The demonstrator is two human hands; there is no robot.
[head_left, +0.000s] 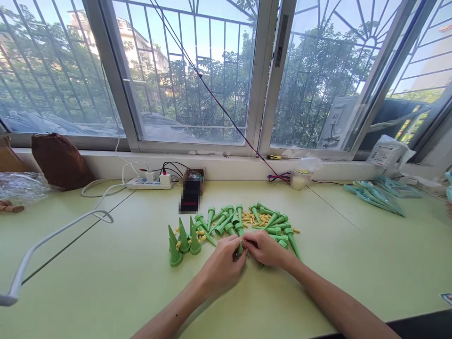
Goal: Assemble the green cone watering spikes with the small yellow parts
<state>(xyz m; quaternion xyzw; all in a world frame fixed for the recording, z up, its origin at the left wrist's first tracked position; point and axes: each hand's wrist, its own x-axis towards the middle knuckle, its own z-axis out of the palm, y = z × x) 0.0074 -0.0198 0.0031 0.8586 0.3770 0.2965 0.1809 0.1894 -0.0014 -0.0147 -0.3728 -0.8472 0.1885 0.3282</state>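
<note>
The left grip point(222, 264) and right grip point(267, 249) both pinch one slim green spike point(240, 247), tapered. Loose spikes point(226, 222) lie just beyond them.

- I see a pale green counter point(106, 282) below the window.
- At its middle lies a heap of green cones point(247, 221), with yellow bits point(254, 219) mixed in.
- Just left of the heap: a few upright cones point(183, 240).
- Behind the heap, leftward: power strip point(150, 183), dark box point(192, 190).
- Behind the heap, rightward: wrapped roll point(300, 178).
- Far right of the heap: teal packets point(374, 195).
- Far left of the heap: brown pouch point(58, 160).

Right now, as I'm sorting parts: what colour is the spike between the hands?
Green; the spike shows best in the head view.
</note>
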